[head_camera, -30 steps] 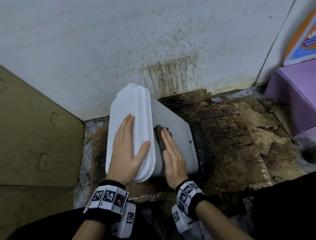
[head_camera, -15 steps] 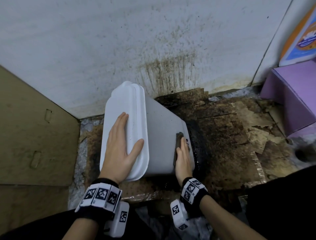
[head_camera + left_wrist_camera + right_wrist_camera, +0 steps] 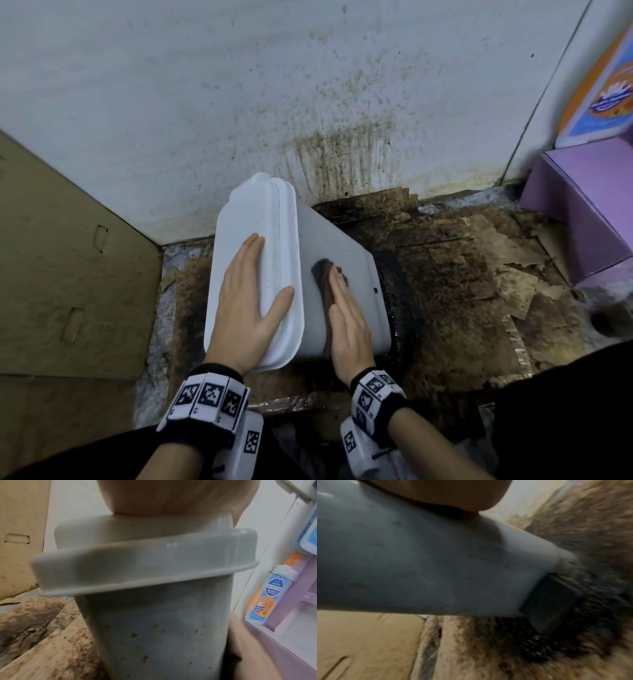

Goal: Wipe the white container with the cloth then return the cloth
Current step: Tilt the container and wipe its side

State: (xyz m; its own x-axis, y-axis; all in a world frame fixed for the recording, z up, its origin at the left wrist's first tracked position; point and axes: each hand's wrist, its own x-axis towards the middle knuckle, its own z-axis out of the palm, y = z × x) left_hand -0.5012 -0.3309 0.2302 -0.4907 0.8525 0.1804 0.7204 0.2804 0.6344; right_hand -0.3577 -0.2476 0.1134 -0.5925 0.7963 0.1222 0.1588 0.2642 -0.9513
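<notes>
A white lidded container (image 3: 346, 250) stands tilted on the stained floor, its lid (image 3: 253, 219) toward the left. My left hand (image 3: 251, 301) lies flat on the lid with straight fingers, thumb spread along the lid's edge. My right hand (image 3: 346, 308) presses a dark brown cloth (image 3: 323, 274) flat against the container's side wall. The cloth shows above and left of the fingers; the rest is under the palm. In the left wrist view the lid rim (image 3: 154, 563) and the speckled wall (image 3: 163, 635) fill the frame. The right wrist view is blurred and shows the container wall (image 3: 436, 561).
A dirty white wall (image 3: 274, 85) rises right behind the container. Brown cardboard (image 3: 61, 274) stands at the left. Purple boxes (image 3: 582, 205) and a bottle (image 3: 267, 597) sit at the right. The floor (image 3: 462, 291) around is dark, wet and peeling.
My right hand has slid with the cloth from the container's lower right edge back up and left across the side wall. The left hand stays on the lid.
</notes>
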